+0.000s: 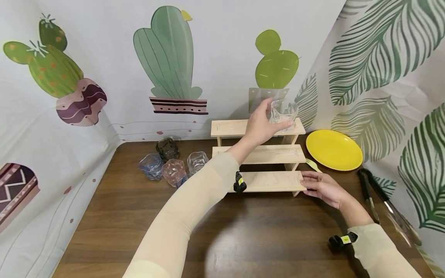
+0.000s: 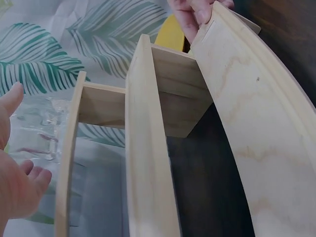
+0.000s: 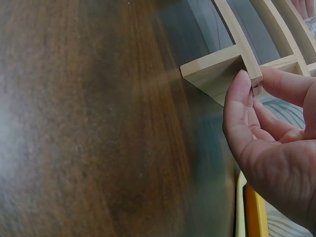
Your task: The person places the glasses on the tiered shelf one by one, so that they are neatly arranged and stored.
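Observation:
A three-tier wooden shelf (image 1: pixel 259 181) stands at the back of the brown table, stepped upward toward the wall. At the right end of its top tier is a clear wavy glass (image 1: pixel 286 109). My left hand (image 1: pixel 260 125) holds this glass between thumb and fingers; the left wrist view shows the glass (image 2: pixel 37 131) beside the top board's edge. Down at the lowest tier, my right hand (image 1: pixel 324 188) pinches the board's right end. In the right wrist view, the thumb and fingers of that hand (image 3: pixel 276 143) meet at the board's corner.
Left of the shelf stand a blue glass (image 1: pixel 151 166), a dark glass (image 1: pixel 167 149), a pink glass (image 1: pixel 174 172) and a clear glass (image 1: pixel 197 160); my left sleeve partly covers another blue one. To the right lie a yellow plate (image 1: pixel 334 150), a pale fork (image 1: pixel 313 165) and black-handled tongs (image 1: pixel 377 187).

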Demonstrator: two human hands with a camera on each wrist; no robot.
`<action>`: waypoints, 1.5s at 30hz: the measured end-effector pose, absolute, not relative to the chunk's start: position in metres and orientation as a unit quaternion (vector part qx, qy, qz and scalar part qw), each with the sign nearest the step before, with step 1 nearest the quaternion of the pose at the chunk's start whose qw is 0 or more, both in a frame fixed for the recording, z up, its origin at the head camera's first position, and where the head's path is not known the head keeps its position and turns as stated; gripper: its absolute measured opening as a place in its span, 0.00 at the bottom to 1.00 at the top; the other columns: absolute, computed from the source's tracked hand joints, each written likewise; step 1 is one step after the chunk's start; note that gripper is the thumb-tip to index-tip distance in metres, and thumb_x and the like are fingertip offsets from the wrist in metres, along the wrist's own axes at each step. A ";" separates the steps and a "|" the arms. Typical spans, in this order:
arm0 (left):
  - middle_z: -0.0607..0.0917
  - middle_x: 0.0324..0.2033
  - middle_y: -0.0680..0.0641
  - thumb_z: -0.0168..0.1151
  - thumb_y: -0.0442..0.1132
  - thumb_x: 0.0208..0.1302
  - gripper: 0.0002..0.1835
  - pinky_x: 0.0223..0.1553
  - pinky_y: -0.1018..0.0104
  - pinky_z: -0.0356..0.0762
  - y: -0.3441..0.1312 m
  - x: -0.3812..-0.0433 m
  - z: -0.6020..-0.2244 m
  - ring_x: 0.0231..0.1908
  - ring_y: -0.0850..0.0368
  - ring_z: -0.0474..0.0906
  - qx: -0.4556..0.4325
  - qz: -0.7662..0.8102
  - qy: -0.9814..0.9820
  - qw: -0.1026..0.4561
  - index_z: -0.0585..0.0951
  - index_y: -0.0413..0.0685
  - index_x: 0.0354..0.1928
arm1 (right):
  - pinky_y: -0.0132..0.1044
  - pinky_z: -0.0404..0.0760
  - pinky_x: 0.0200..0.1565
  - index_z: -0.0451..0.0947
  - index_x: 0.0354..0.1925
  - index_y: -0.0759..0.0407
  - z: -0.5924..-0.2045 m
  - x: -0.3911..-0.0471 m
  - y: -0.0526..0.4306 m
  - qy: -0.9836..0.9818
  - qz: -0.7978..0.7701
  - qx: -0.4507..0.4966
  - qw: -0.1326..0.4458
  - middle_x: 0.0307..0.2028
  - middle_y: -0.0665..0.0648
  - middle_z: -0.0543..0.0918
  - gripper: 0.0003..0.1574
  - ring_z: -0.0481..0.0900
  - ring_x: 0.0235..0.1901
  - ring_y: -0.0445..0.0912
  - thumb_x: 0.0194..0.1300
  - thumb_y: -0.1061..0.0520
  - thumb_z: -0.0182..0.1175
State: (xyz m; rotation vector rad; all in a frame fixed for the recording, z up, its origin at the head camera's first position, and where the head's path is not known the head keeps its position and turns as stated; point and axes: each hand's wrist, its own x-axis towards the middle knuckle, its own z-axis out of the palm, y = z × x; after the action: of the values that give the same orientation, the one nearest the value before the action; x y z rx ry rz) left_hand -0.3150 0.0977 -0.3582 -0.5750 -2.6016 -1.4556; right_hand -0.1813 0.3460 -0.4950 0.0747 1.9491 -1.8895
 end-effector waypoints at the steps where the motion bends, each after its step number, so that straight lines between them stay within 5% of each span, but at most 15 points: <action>1: 0.75 0.68 0.54 0.82 0.61 0.51 0.57 0.62 0.66 0.72 0.095 -0.314 -0.357 0.64 0.58 0.73 -0.193 -0.477 -0.856 0.053 0.62 0.57 0.79 | 0.38 0.85 0.49 0.49 0.75 0.78 -0.495 -0.182 0.346 0.702 -0.679 0.028 0.211 0.51 0.50 0.81 0.42 0.82 0.47 0.42 0.77 0.62 0.58; 14: 0.71 0.71 0.56 0.82 0.61 0.51 0.56 0.66 0.59 0.71 0.043 -0.285 -0.334 0.68 0.58 0.68 -0.225 -0.509 -0.830 0.043 0.61 0.65 0.79 | 0.39 0.85 0.49 0.48 0.75 0.79 -0.494 -0.181 0.346 0.704 -0.678 0.025 0.211 0.51 0.49 0.81 0.42 0.82 0.47 0.42 0.77 0.62 0.58; 28: 0.75 0.69 0.57 0.82 0.49 0.56 0.46 0.62 0.52 0.75 -0.053 -0.252 -0.362 0.66 0.56 0.71 -0.270 -0.528 -0.791 0.149 0.69 0.57 0.75 | 0.39 0.85 0.49 0.49 0.75 0.78 -0.495 -0.180 0.347 0.703 -0.680 0.019 0.210 0.51 0.50 0.80 0.41 0.82 0.47 0.42 0.78 0.62 0.58; 36: 0.77 0.67 0.57 0.81 0.48 0.58 0.44 0.65 0.52 0.73 -0.130 -0.242 -0.384 0.67 0.59 0.71 -0.202 -0.523 -0.812 0.166 0.69 0.63 0.74 | 0.37 0.86 0.47 0.53 0.74 0.78 -0.495 -0.180 0.347 0.691 -0.691 0.016 0.211 0.49 0.50 0.82 0.38 0.83 0.46 0.42 0.78 0.63 0.57; 45: 0.74 0.69 0.48 0.81 0.48 0.57 0.45 0.66 0.45 0.70 -0.219 -0.236 -0.428 0.68 0.50 0.69 -0.097 -0.462 -0.856 0.212 0.70 0.53 0.74 | 0.37 0.86 0.47 0.50 0.75 0.79 -0.495 -0.179 0.346 0.692 -0.690 0.015 0.213 0.50 0.49 0.81 0.40 0.83 0.46 0.42 0.78 0.63 0.57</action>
State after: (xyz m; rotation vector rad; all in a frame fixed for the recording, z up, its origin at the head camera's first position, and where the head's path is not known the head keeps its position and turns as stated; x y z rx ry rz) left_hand -0.2358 -0.2193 -0.4280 -0.2694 -2.3775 -1.2830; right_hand -0.1790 0.3460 -0.4946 0.0411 1.9208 -1.9138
